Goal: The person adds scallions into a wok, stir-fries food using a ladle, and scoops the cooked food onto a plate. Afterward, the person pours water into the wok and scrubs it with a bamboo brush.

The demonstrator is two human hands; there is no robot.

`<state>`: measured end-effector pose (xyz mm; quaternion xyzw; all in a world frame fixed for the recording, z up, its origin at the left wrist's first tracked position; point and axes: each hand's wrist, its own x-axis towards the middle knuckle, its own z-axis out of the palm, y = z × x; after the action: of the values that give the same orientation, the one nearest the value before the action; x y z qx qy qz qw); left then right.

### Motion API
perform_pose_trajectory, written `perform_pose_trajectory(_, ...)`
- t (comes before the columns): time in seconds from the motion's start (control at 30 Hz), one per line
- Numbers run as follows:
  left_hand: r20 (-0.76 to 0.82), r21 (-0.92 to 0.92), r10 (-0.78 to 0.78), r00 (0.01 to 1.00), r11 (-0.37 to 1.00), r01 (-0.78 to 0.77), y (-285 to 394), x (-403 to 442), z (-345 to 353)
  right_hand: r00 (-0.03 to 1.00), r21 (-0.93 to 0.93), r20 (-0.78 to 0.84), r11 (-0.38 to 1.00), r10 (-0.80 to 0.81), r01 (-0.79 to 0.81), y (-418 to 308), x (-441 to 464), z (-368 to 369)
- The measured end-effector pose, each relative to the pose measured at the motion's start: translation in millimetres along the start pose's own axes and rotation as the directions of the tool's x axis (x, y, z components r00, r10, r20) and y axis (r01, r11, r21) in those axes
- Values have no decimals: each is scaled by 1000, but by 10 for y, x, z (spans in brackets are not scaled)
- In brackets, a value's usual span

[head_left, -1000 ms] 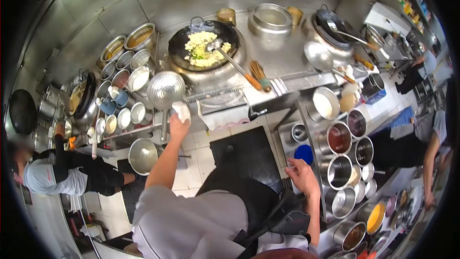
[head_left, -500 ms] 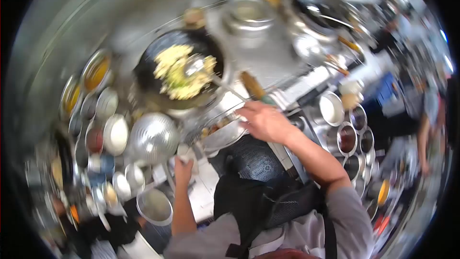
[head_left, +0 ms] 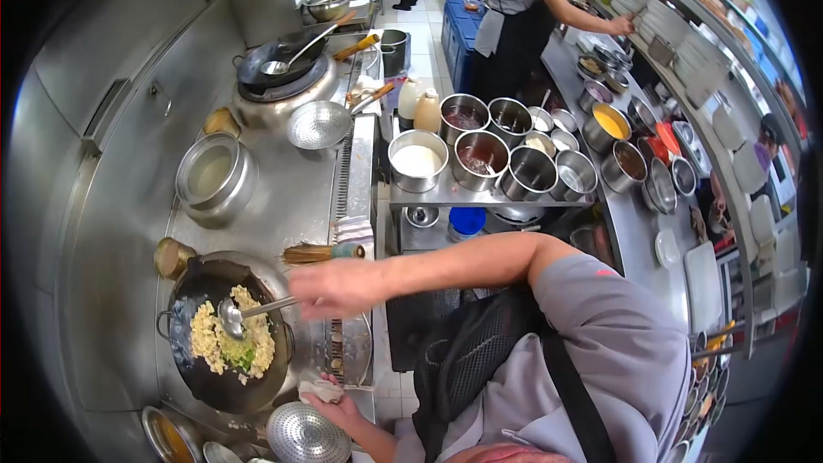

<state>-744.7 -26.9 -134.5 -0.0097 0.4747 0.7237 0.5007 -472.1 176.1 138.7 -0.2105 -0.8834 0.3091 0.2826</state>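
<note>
Steel counter stretching beyond rim of wok, right fingers gripping ladle, left fingers pinching cloth

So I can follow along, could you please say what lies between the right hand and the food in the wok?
In the head view, a metal ladle spans it, running from the right hand over the rim of the wok to the food.

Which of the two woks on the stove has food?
The wok nearer the right hand: it holds yellowish food with green bits. The far wok shows only a ladle.
</note>
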Motion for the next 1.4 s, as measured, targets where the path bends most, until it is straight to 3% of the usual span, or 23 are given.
perform_pose_trajectory(0.07, 191, -237, -49, 980, 967, 95, -8, 135, 25, 977, -59, 67, 979, 200, -196, 569, -303, 199)
perform_pose_trajectory(0.17, 217, -357, -88, 972, 920, 163, 58, 265, 187, 985, -130, 61, 980, 161, -152, 803, -680, 415)
perform_pose_trajectory(0.3, 188, -299, -198, 962, 922, 248, 246, 362, 599, 989, -168, 73, 979, 128, -115, 733, -552, 512)
perform_pose_trajectory(0.47, 97, -332, -142, 985, 929, 166, 228, 854, 748, 999, -126, 46, 992, 0, 5, 528, -108, 770)
perform_pose_trajectory(0.6, 63, -95, -109, 992, 989, 115, 190, 1236, 509, 994, -153, 101, 987, -33, 49, 550, -113, 973)
perform_pose_trajectory(0.67, -56, -5, -87, 995, 996, 87, 194, 1173, 545, 994, -168, 94, 984, -49, 65, 659, -123, 998)
perform_pose_trajectory(0.73, -39, 28, -106, 994, 994, 107, 253, 1216, 550, 996, -137, 88, 991, 21, -9, 758, -136, 1004)
perform_pose_trajectory(0.8, -58, -76, -186, 981, 981, 181, 301, 1211, 535, 992, -119, 84, 989, 95, -84, 855, -154, 1025)
perform_pose_trajectory(0.9, -45, -31, -156, 987, 988, 154, 279, 1256, 462, 976, -123, 115, 978, 184, -170, 959, -169, 1148)
perform_pose_trajectory(1.0, -2, -1, -166, 986, 986, 166, 264, 1208, 433, 973, -204, 130, 965, 193, -164, 1053, -233, 1299)
perform_pose_trajectory(1.1, -19, -32, -137, 990, 990, 137, 221, 1152, 517, 928, -379, 286, 917, 241, -121, 1039, -215, 1420)
perform_pose_trajectory(1.17, 18, -69, -94, 995, 993, 95, 161, 1157, 451, 959, -572, 220, 820, 177, -20, 1009, -131, 1520)
perform_pose_trajectory(1.2, 19, -98, -88, 996, 991, 90, 145, 1115, 461, 957, -584, 239, 812, 166, 5, 1014, -47, 1524)
perform_pose_trajectory(1.4, 38, -242, -144, 989, 959, 149, 96, 1122, 566, 972, -759, -23, 629, 235, -170, 1322, 175, 1420)
